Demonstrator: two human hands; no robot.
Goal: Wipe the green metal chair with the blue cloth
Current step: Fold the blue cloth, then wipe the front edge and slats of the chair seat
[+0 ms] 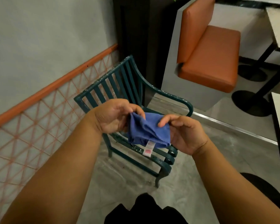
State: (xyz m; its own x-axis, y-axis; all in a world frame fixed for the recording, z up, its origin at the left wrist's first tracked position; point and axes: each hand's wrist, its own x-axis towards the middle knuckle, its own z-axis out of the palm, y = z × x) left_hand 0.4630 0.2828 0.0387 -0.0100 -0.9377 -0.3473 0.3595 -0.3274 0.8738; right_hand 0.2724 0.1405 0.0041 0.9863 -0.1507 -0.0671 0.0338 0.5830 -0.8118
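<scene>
Head view: left hand and right hand pinch blue cloth; its tag unreadable.

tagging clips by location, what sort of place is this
Most likely a cafe or fast-food dining room. An orange padded booth seat faces pale tables on black pedestal bases, and the green metal chair stands by the wall. Both hands hold the blue cloth.
</scene>
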